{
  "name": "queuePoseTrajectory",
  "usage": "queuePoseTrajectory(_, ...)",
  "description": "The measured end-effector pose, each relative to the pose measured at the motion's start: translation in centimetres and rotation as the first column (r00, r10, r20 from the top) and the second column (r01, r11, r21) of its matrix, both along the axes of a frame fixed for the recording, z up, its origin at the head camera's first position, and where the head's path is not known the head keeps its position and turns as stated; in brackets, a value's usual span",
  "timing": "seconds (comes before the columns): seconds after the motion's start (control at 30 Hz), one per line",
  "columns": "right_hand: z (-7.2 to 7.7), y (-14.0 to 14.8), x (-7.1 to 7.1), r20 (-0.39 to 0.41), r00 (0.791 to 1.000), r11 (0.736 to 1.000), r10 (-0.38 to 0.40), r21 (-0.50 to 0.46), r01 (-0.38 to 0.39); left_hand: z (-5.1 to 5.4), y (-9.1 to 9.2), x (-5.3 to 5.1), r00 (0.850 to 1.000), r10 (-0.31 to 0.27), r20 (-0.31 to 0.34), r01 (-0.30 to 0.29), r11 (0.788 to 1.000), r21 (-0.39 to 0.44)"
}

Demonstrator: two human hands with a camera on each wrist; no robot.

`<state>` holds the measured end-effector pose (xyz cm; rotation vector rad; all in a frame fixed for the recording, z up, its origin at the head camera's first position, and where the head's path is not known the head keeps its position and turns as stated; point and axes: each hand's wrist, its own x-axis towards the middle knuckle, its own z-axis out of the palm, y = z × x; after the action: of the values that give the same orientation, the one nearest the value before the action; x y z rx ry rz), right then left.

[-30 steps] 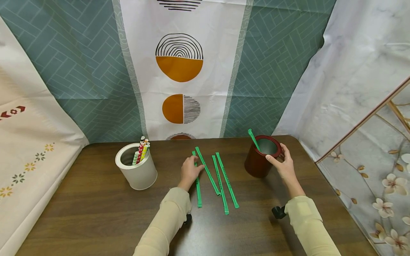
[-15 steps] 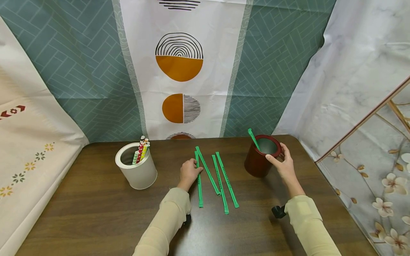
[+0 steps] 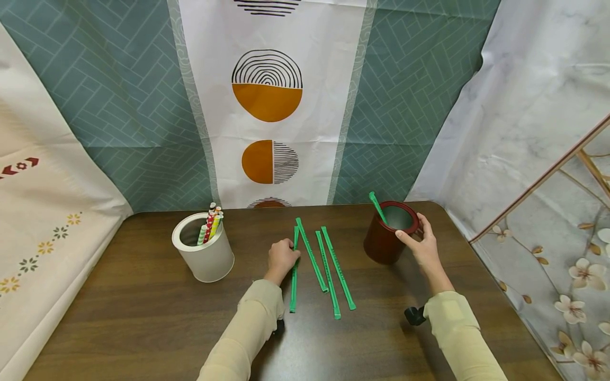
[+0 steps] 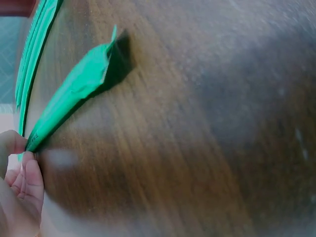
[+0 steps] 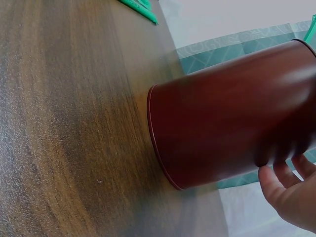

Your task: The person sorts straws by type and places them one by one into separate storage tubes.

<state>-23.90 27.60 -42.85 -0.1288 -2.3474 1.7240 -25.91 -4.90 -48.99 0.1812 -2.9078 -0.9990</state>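
Note:
My left hand [image 3: 283,258] pinches a green wrapped straw [image 3: 293,291] between thumb and fingers, near its upper half. In the left wrist view, that straw [image 4: 69,91] runs from the fingertips along the wood. Just right of it, three more green wrapped straws lie lengthwise, the nearest straw [image 3: 312,256] slanting away from my hand. At the right stands a dark red canister [image 3: 383,243], upright, with one green straw [image 3: 376,205] leaning out of its mouth. My right hand [image 3: 424,246] holds this canister by its right side, thumb at the rim; the fingers touch its wall [image 5: 222,113].
On the left of the brown table [image 3: 143,317] stands a white canister [image 3: 207,262] holding several patterned sticks [image 3: 209,227]. A patterned cloth [image 3: 305,106] hangs behind the table's back edge. A floral panel [image 3: 562,275] borders the right side.
The pinched straw has turned slightly, its top going right and its near end left. The neighbouring straw's far end has shifted a little right. The right hand and red canister have stayed still.

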Motion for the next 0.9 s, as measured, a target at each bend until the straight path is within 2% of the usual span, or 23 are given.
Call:
queuePoseTrajectory(0.2,0.0,0.0,0.0,-0.005,1.0,1.0,-0.001,0.004,0.001,-0.1,-0.1,0.1,1.0,-0.005,0.006,0.005,1.0,0.014)
queuePoseTrajectory(0.37,0.0,-0.1,-0.1,-0.009,1.0,1.0,-0.002,0.009,0.002,0.2,-0.2,-0.1,0.999,-0.013,-0.045,0.014,1.0,0.018)
queuePoseTrajectory(0.5,0.0,-0.1,-0.1,-0.005,1.0,1.0,-0.011,0.004,0.011,0.8,-0.3,-0.4,0.996,-0.032,-0.077,0.034,0.999,0.03)
queuePoseTrajectory(0.77,0.0,-0.1,0.0,0.0,1.0,1.0,-0.004,0.013,0.004,2.2,-0.2,-0.8,0.995,-0.054,-0.085,0.062,0.994,0.087)
queuePoseTrajectory(0.9,0.0,-0.1,0.0,0.009,1.0,1.0,-0.002,0.018,0.001,3.1,0.0,-1.0,0.994,-0.046,-0.096,0.058,0.991,0.12)
